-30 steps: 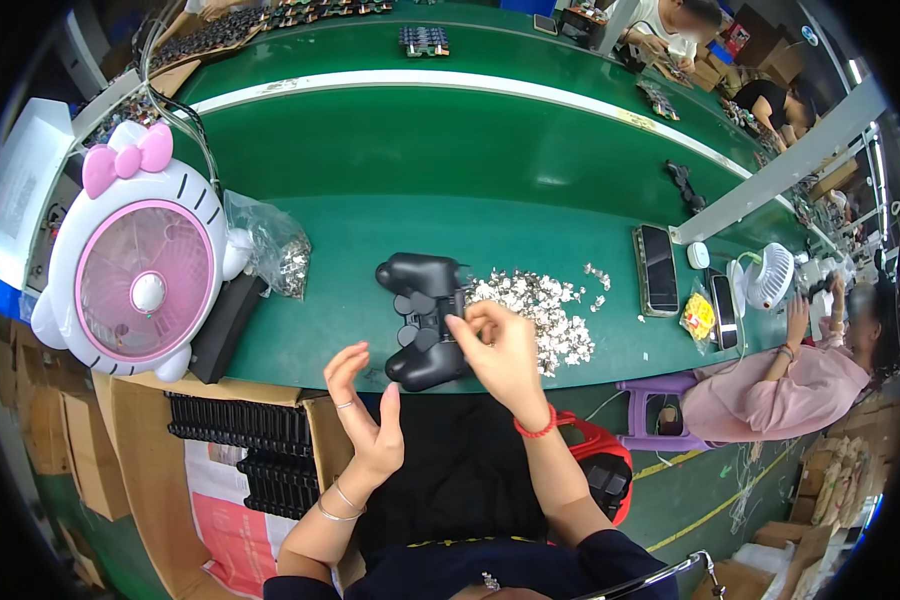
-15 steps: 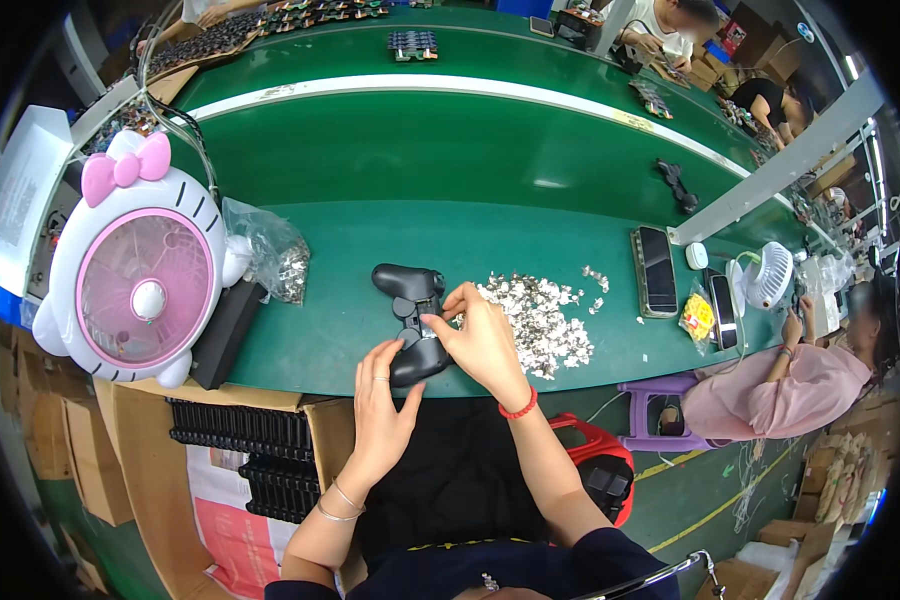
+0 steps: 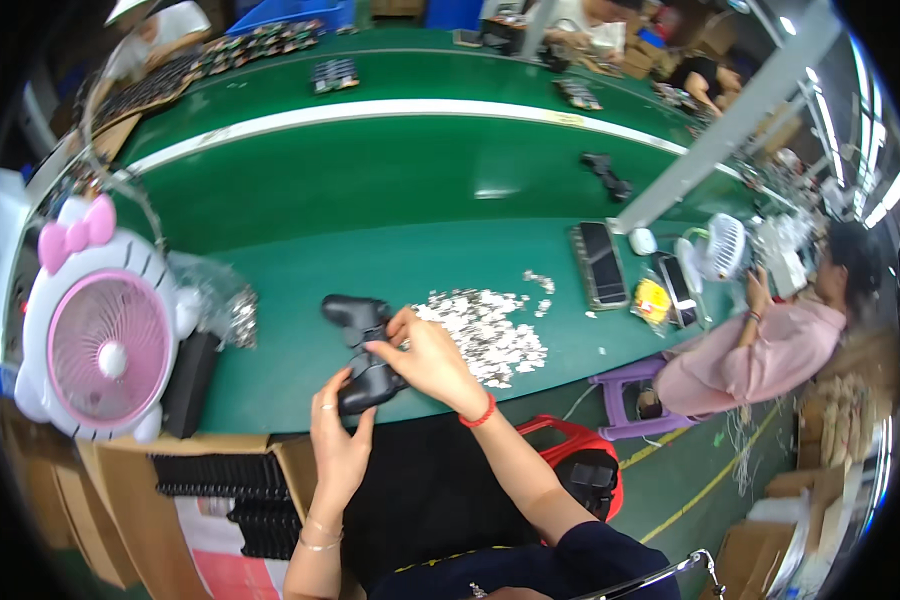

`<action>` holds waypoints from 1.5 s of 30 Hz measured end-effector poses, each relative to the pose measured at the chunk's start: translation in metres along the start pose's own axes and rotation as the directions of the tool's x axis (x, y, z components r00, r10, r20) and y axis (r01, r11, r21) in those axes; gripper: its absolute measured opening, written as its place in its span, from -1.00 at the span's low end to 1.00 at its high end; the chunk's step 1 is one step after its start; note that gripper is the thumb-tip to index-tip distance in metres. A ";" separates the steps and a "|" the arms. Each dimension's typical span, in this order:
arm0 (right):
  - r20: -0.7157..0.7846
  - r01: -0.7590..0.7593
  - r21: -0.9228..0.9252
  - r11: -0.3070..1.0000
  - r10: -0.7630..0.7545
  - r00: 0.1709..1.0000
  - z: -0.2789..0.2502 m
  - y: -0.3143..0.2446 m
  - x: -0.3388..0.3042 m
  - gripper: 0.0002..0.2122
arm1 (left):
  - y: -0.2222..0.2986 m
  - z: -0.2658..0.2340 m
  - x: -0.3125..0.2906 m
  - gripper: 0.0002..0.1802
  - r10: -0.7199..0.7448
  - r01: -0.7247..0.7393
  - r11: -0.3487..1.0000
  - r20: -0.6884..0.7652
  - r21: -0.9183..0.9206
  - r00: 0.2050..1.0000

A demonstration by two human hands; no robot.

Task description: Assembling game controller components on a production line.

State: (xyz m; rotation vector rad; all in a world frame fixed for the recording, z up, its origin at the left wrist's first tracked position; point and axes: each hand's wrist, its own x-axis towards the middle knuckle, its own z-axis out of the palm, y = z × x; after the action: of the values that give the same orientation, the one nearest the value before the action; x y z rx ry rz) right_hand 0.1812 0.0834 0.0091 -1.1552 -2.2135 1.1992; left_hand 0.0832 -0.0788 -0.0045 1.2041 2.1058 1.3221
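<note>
A black game controller (image 3: 367, 366) lies on the green bench, its two grips pointing away from and toward me. My left hand (image 3: 338, 440) has its thumb and fingers around the near grip. Bent over the controller's middle, my right hand (image 3: 432, 362) presses thumb and fingertips on it. Whether a small part sits between those fingertips is hidden. Just right of the controller spreads a pile of small silvery metal pieces (image 3: 495, 340), partly behind my right hand.
At left stand a pink and white fan (image 3: 110, 345), a black box (image 3: 192, 383) and a plastic bag of metal pieces (image 3: 238, 318). Phones (image 3: 600, 265) and a small white fan (image 3: 722, 248) lie right. An open carton (image 3: 135, 510) of black parts is below. A person in pink (image 3: 760, 350) sits right.
The whole view has swung, so the bench and its things appear farther left and lower. My left hand has drawn in around the near grip; my right hand stays on the controller's middle.
</note>
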 end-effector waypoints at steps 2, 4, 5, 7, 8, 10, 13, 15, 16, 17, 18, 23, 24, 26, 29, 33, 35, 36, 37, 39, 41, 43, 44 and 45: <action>-0.018 0.060 0.026 0.998 -0.060 0.998 -0.012 -0.003 0.003 -0.58 | -0.001 -0.004 -0.004 -0.32 0.035 -0.035 0.999 -0.011 0.027 0.999; -0.075 0.085 0.085 0.993 -0.078 0.994 -0.041 0.001 0.011 -0.60 | -0.001 -0.003 -0.003 -0.31 0.040 -0.041 0.999 0.013 0.032 0.999; -0.117 0.071 0.026 0.997 -0.067 0.991 -0.059 0.005 0.016 -0.63 | -0.003 -0.002 -0.003 -0.32 0.023 -0.023 1.000 0.021 0.014 1.000; -0.219 0.042 -0.153 0.987 -0.075 0.973 -0.100 0.017 0.028 -0.69 | -0.008 0.000 -0.002 -0.35 0.024 -0.023 1.000 0.034 -0.020 0.999; -0.277 0.021 -0.269 0.963 -0.098 0.956 -0.120 0.030 0.038 -0.72 | -0.008 0.002 -0.001 -0.35 0.030 -0.029 0.999 0.037 -0.023 0.999; -0.337 -0.022 -0.374 0.927 -0.114 0.934 -0.156 0.061 0.064 -0.75 | -0.010 0.002 -0.001 -0.37 0.032 -0.030 0.998 0.039 -0.052 0.999; -0.430 -0.227 -0.561 0.796 -0.045 0.902 -0.215 0.110 0.106 -0.75 | -0.007 0.003 -0.001 -0.38 -0.004 0.009 0.996 0.050 -0.091 0.999; -0.450 -0.305 -0.692 0.654 -0.060 0.891 -0.256 0.156 0.128 -0.74 | -0.010 0.007 0.001 -0.38 0.020 -0.015 0.995 0.047 -0.103 0.999; -0.447 -0.333 -0.754 0.565 -0.070 0.892 -0.275 0.181 0.136 -0.74 | -0.011 0.010 0.002 -0.38 0.041 -0.034 0.993 0.052 -0.117 0.998; -0.459 -0.390 -0.757 0.524 -0.003 0.888 -0.285 0.198 0.141 -0.74 | -0.011 0.010 0.002 -0.37 0.027 -0.020 0.993 0.054 -0.114 0.998; -0.473 -0.443 -0.758 0.479 0.063 0.879 -0.291 0.208 0.146 -0.73 | -0.012 0.009 0.002 -0.37 0.027 -0.022 0.993 0.049 -0.112 0.998; -0.459 -0.511 -0.786 0.349 0.225 0.859 -0.293 0.225 0.155 -0.53 | -0.012 0.006 0.000 -0.38 0.039 -0.036 0.996 0.039 -0.079 0.998; -0.462 -0.514 -0.784 0.349 0.224 0.858 -0.298 0.228 0.158 -0.53 | -0.009 0.007 0.001 -0.38 0.043 -0.039 0.996 0.040 -0.080 0.998; -0.445 -0.519 -0.781 0.347 0.274 0.853 -0.298 0.227 0.163 -0.50 | -0.004 0.004 0.001 -0.40 0.016 -0.013 0.997 0.045 -0.072 0.999; -0.442 -0.523 -0.793 0.313 0.295 0.847 -0.295 0.218 0.170 -0.49 | -0.007 0.003 0.001 -0.42 0.059 -0.058 0.997 0.035 -0.041 0.998; -0.449 -0.513 -0.790 0.336 0.253 0.857 -0.299 0.229 0.169 -0.46 | 0.000 0.003 0.001 -0.40 0.013 -0.006 0.995 0.070 -0.098 0.997; -0.518 -0.474 -0.827 0.302 -0.079 0.852 -0.292 0.226 0.167 -0.56 | 0.003 0.001 0.001 -0.35 0.005 0.004 0.996 0.099 -0.094 0.995; -0.511 -0.468 -0.831 0.302 -0.078 0.856 -0.292 0.223 0.169 -0.56 | 0.003 0.001 0.002 -0.35 -0.002 0.011 0.996 0.096 -0.093 0.995; -0.474 -0.411 -0.849 0.333 -0.133 0.871 -0.286 0.203 0.171 -0.63 | 0.003 -0.001 0.000 -0.32 0.078 -0.078 0.997 0.056 -0.009 0.995; -0.420 -0.323 -0.898 0.298 -0.364 0.832 -0.284 0.191 0.169 -0.83 | 0.008 0.000 -0.001 -0.30 0.130 -0.132 0.990 0.031 0.044 0.991; -0.418 -0.333 -0.905 0.264 -0.410 0.811 -0.291 0.191 0.171 -0.86 | 0.008 0.000 -0.002 -0.32 0.144 -0.143 0.987 -0.010 0.074 0.990; -0.407 -0.349 -0.914 0.209 -0.480 0.777 -0.293 0.186 0.168 -0.92 | 0.006 0.001 -0.004 -0.40 0.143 -0.137 0.987 -0.088 0.079 0.986; -0.403 -0.342 -0.915 0.212 -0.483 0.778 -0.290 0.181 0.166 -0.92 | 0.005 -0.001 -0.005 -0.40 0.140 -0.133 0.988 -0.093 0.082 0.986; -0.407 -0.327 -0.913 0.243 -0.515 0.754 -0.288 0.175 0.162 -0.90 | 0.004 -0.003 -0.005 -0.43 0.137 -0.128 0.989 -0.127 0.078 0.982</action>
State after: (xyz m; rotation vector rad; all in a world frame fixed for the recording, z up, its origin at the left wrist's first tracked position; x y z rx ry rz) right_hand 0.3540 0.4156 0.0202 -1.4089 -2.2079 -0.9380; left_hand 0.0862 -0.0837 -0.0002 1.3405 2.2132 1.4331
